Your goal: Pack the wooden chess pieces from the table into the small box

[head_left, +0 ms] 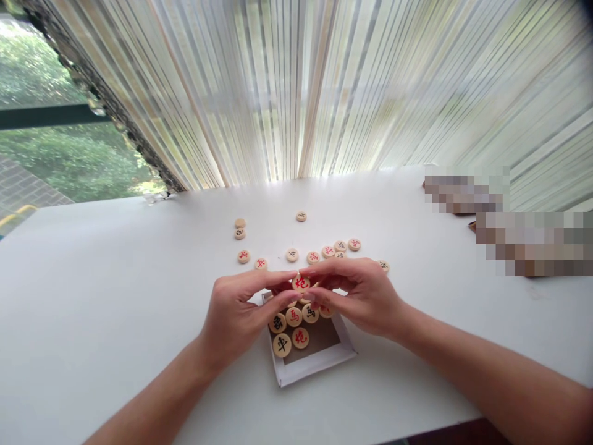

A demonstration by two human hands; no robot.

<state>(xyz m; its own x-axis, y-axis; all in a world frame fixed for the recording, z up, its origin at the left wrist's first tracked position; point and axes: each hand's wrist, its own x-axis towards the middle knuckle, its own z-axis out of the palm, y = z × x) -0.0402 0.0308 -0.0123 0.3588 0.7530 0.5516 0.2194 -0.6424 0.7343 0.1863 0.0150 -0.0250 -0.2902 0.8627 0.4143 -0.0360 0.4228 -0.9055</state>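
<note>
Between the fingertips of both hands is a round wooden Chinese chess piece (pixel 301 283) with a red character, its face turned toward me. My left hand (pixel 248 309) pinches it from the left, and my right hand (pixel 354 293) pinches it from the right. Below them lies a shallow white cardboard box (pixel 319 363) with a brown bottom. Inside it, several pieces sit in rows, among them a black-marked piece (pixel 281 345) and a red-marked piece (pixel 301 338) in the nearest row. My hands hide the box's far part.
Several loose pieces lie beyond the hands on the white table (pixel 162 278), including a red one (pixel 243 256) and a black one (pixel 301 216). One piece (pixel 239 223) is blank side up. Striped curtains (pixel 259 93) hang behind. Blurred-out objects (pixel 532 244) stand at right.
</note>
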